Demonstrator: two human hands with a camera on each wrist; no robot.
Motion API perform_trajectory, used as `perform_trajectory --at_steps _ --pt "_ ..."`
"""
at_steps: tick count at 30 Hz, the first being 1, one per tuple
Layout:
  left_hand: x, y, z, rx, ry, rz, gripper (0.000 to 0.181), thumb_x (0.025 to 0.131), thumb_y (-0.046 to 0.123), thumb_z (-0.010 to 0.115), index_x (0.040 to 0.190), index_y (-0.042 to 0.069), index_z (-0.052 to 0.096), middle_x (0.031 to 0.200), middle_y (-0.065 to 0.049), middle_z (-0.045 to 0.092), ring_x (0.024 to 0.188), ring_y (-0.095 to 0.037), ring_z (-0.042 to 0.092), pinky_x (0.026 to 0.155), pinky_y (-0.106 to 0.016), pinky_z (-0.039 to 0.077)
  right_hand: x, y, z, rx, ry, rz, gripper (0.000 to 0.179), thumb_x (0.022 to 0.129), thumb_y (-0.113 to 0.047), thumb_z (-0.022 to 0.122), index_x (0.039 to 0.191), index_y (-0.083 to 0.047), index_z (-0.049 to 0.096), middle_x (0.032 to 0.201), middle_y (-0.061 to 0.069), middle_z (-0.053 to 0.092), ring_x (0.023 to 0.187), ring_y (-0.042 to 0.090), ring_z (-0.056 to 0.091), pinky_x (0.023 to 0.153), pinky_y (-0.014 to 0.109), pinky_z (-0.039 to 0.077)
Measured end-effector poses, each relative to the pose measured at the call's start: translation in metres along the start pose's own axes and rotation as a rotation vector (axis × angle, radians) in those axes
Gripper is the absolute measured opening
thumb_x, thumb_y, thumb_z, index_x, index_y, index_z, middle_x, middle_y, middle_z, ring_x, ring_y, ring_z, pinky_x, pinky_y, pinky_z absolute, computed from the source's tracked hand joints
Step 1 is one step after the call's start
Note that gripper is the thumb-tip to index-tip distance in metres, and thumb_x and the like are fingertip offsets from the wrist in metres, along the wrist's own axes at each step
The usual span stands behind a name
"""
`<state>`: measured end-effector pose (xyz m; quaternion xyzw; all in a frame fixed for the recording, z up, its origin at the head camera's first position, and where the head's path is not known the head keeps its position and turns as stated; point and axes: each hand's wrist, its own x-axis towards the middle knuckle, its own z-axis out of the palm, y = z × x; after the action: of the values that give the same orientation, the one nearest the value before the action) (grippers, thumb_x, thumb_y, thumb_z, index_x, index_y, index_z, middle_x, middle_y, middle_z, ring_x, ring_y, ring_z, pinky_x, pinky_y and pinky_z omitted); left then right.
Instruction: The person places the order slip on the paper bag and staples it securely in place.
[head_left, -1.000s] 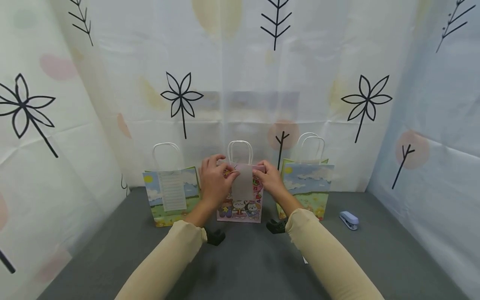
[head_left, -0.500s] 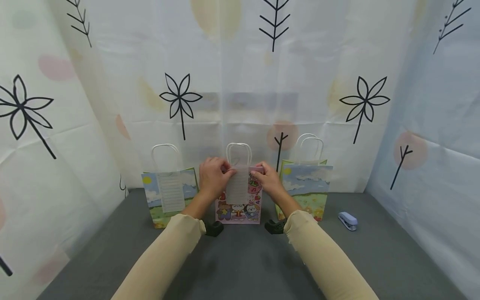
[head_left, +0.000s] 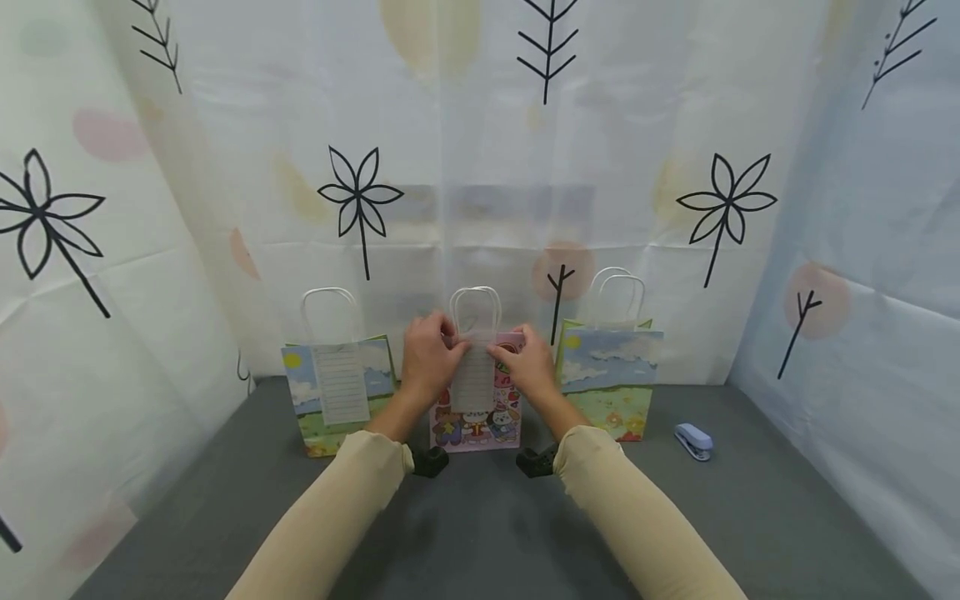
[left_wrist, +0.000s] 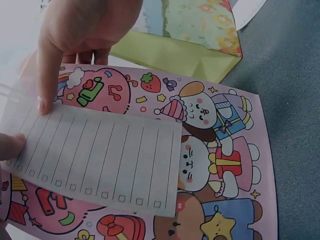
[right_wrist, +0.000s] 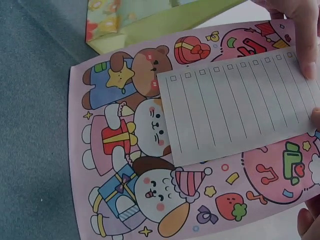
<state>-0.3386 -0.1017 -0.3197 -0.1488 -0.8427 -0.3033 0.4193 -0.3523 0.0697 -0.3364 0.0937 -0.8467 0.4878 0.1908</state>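
Note:
A white lined list sheet point(head_left: 473, 383) with small checkboxes lies against the front of a pink cartoon paper bag point(left_wrist: 245, 120), near its top edge. My left hand point(head_left: 429, 358) pinches the sheet's upper left part, with its thumb on the paper. On the other side my right hand point(head_left: 531, 365) pinches the sheet's upper right edge, its thumb on the paper in the left wrist view and its other fingers behind the bag. White twisted handles point(head_left: 476, 300) rise above the bag between the hands. The sheet's checkboxes and lines show in the right wrist view.
On the left stands a landscape-print bag point(head_left: 300, 392) with a lined sheet point(head_left: 341, 387) on its front. A similar bag point(head_left: 611, 375) stands at right. A lilac stapler point(head_left: 694, 440) lies farther right on the grey table point(head_left: 480, 533). A patterned curtain point(head_left: 480, 150) hangs behind.
The lined sheet has come down and lies flatter on the bag's front, its lines now showing. My right hand has moved left from the bag's edge onto the sheet's edge.

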Motion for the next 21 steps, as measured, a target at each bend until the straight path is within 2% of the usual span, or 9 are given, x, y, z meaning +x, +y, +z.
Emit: perform_trajectory --at_steps 3,5,9,13,21 --pt "-0.001 0.001 -0.003 -0.096 -0.066 -0.082 0.037 0.077 0.014 0.084 0.092 0.005 0.051 0.083 -0.009 0.056 0.078 -0.024 0.058 0.068 -0.038 0.048 0.0 -0.001 0.002 -0.015 0.007 0.006 0.041 0.086 -0.035 0.075 0.11 -0.008 0.056 0.097 0.011 0.063 0.081 0.025 0.059 0.069 0.041 0.047" --pt "0.0 -0.001 -0.006 -0.177 -0.125 -0.127 0.035 0.081 0.014 0.082 0.099 0.003 0.054 0.09 -0.011 0.06 0.085 -0.025 0.065 0.07 -0.038 0.053 0.0 -0.001 0.001 -0.014 0.002 0.003 0.04 0.086 -0.034 0.075 0.11 -0.008 0.056 0.097 0.011 0.063 0.081 0.025 0.058 0.068 0.041 0.046" --pt "-0.001 -0.006 -0.01 -0.26 -0.217 -0.161 0.027 0.089 0.017 0.074 0.107 0.0 0.064 0.102 -0.014 0.066 0.094 -0.028 0.068 0.077 -0.042 0.054 0.001 0.001 0.0 0.001 -0.011 -0.005 0.04 0.086 -0.032 0.076 0.111 -0.007 0.056 0.099 0.011 0.063 0.084 0.026 0.059 0.071 0.042 0.048" --pt "-0.002 -0.007 -0.011 -0.24 -0.237 -0.159 0.022 0.092 0.019 0.07 0.106 0.001 0.07 0.103 -0.014 0.067 0.094 -0.027 0.068 0.078 -0.042 0.054 0.001 0.002 -0.001 0.01 -0.02 -0.006 0.039 0.087 -0.03 0.076 0.111 -0.008 0.056 0.1 0.011 0.064 0.086 0.026 0.06 0.073 0.043 0.048" --pt "-0.002 -0.006 -0.01 -0.218 -0.248 -0.193 0.021 0.094 0.022 0.068 0.105 0.004 0.07 0.102 -0.011 0.068 0.093 -0.025 0.068 0.078 -0.041 0.054 -0.001 -0.001 -0.003 0.015 -0.024 -0.013 0.039 0.086 -0.028 0.077 0.112 -0.007 0.056 0.098 0.011 0.064 0.083 0.026 0.059 0.071 0.042 0.047"
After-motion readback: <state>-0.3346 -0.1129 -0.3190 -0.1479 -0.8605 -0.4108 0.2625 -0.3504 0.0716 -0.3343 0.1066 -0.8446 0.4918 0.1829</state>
